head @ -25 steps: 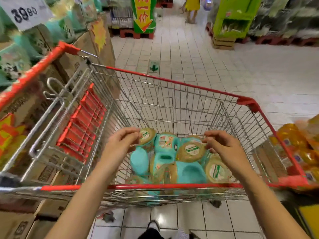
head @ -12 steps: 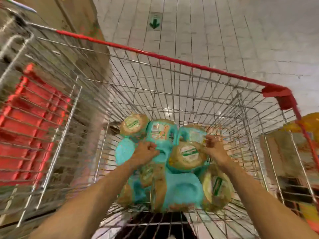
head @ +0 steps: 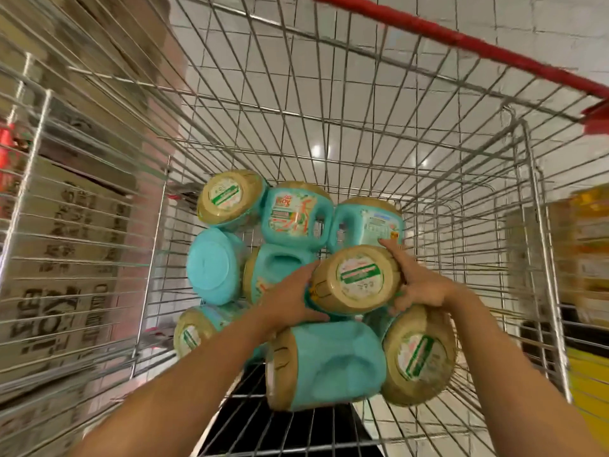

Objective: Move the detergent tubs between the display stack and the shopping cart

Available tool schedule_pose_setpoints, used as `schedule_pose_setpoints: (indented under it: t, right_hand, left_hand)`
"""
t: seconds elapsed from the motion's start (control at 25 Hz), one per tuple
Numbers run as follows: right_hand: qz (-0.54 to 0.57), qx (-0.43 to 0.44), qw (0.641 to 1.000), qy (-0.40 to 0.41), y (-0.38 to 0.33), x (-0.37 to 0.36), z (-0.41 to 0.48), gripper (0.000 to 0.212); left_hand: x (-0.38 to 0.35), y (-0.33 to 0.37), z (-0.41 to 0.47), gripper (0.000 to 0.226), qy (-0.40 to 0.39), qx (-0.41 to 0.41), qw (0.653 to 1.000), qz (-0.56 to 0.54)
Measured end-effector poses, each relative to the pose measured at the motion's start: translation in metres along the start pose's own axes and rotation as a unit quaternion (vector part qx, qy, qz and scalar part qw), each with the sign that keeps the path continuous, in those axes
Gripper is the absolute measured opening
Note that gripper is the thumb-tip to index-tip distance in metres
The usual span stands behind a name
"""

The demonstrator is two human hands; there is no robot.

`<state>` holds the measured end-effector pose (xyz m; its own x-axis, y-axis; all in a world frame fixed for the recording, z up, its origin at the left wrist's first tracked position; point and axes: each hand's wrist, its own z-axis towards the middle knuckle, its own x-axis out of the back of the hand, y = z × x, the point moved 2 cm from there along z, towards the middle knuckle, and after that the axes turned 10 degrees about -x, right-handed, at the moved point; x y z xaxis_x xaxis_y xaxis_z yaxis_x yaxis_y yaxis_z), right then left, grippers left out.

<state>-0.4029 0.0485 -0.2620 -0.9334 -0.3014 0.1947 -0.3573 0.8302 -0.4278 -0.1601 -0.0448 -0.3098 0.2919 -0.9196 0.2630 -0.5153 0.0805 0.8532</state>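
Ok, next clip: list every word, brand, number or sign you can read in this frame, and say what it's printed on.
None can be read with certainty.
Lid label of the detergent tub gripped by left hand and right hand: green band, print too small.
Front label of the middle rear tub: brand word blurred.
Back label of the right rear tub: fine print, too small.
Cardboard boxes at left: dark print, motion-blurred.

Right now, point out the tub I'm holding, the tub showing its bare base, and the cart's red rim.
held tub (head: 357,278), head view, on its round lid label.
base-facing tub (head: 212,265), head view, middle of its teal base.
red rim (head: 461,41), head view, on the far top bar.
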Motion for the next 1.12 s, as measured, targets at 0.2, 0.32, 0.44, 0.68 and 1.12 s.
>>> schedule_pose_setpoints:
  t: [0.2, 0.32, 0.44, 0.68, 1.12]
  right_hand:
    - [0.005, 0.044, 0.992, 0.116, -0.001, -0.011, 0.001, 0.127]
    - [0.05, 0.077, 0.987, 0.129, -0.018, -0.006, -0.016, 0.121]
    - [0.122, 0.114, 0.974, 0.155, -0.049, 0.006, -0.045, 0.11]
    - [0.248, 0.229, 0.914, 0.227, -0.114, 0.01, -0.12, 0.063]
    - [0.359, 0.281, 0.844, 0.282, -0.178, -0.032, -0.213, 0.06]
  left_hand:
    - [-0.005, -0.002, 0.007, 0.109, 0.01, -0.014, 0.997, -0.075]
    - [0.015, 0.008, 0.002, 0.106, 0.021, -0.006, 0.996, -0.091]
    - [0.054, 0.035, -0.009, 0.094, 0.034, -0.017, 0.989, -0.141]
    - [0.113, 0.115, -0.051, 0.07, 0.208, -0.068, 0.939, -0.266]
    - [0.124, 0.211, -0.14, 0.096, 0.208, -0.185, 0.876, -0.394]
